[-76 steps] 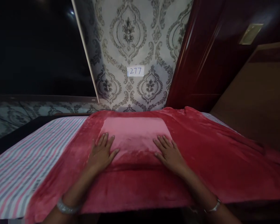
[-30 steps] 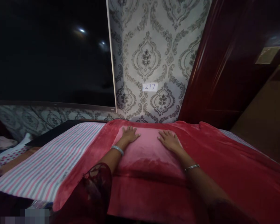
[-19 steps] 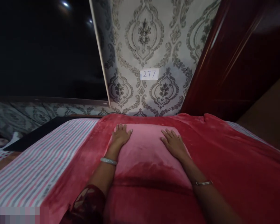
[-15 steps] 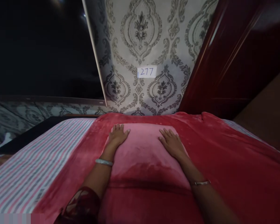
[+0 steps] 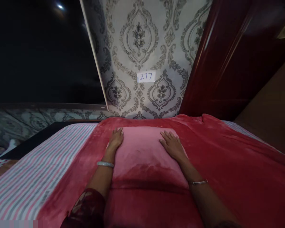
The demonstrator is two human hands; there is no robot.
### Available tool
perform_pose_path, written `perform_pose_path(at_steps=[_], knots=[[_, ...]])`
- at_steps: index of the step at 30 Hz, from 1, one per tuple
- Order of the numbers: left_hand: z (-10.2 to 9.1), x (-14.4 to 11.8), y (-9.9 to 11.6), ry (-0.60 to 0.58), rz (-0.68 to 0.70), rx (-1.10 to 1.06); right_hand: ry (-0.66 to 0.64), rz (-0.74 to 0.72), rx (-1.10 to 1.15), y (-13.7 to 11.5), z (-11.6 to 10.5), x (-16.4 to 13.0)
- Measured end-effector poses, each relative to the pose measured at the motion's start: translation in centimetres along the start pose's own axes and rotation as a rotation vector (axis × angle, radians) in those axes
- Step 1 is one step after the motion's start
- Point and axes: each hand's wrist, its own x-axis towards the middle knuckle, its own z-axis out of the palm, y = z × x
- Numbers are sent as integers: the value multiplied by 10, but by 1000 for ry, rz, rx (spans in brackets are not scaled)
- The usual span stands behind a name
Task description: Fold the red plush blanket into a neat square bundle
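a bed [image 5: 26, 177] with a striped sheet carries a red blanket [image 5: 228, 171] across it. on the blanket, near the bed's far edge, lies a pink pillow [image 5: 142, 148]. the left hand [image 5: 115, 141] and right hand [image 5: 172, 145] rest open and flat on the pillow's two sides.

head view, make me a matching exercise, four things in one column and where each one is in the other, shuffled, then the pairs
Things:
1. left hand
2. right hand
3. number tag
4. striped sheet

Places:
A. stuck on the patterned wall
B. flat on the right side of the pink pillow
C. on the bed, left of the red blanket
D. at the left edge of the pink pillow

Pairs: 1-D, 2-B, 3-A, 4-C
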Motion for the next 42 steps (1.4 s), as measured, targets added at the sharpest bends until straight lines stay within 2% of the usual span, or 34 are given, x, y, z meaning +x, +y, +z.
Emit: perform_pose_path(at_steps=[8, 21, 25, 28, 29, 31, 33, 35, 38, 42], knots=[[1, 3, -2, -40, -41, -33, 17, -1, 16, 3, 3, 2], [-12, -5, 10, -96, -69, -66, 13, 13, 17, 1, -6, -2], [-30, -2, 17, -105, -73, -53, -63, 13, 6, -1, -18, 2], [-49, -16, 28, -45, -79, -34, -103, -6, -2, -9, -35, -5], [-54, -27, 32, -11, -43, -17, -88, -35, -9, -13, -39, -12], [-54, -59, 40, 44, 137, 34, -52, -156, -26, -23, -43, -31], [-43, -97, 44, 44, 413, 85, -55, -322, -34, -33, -40, -53], [-24, -131, 43, 33, 601, 113, -90, -434, -36, -38, -32, -72], [5, -160, 35, 26, 677, 147, -122, -448, -45, -37, -17, -86], [20, -162, 29, 58, 667, 154, -91, -425, -45, -30, -7, -86]])
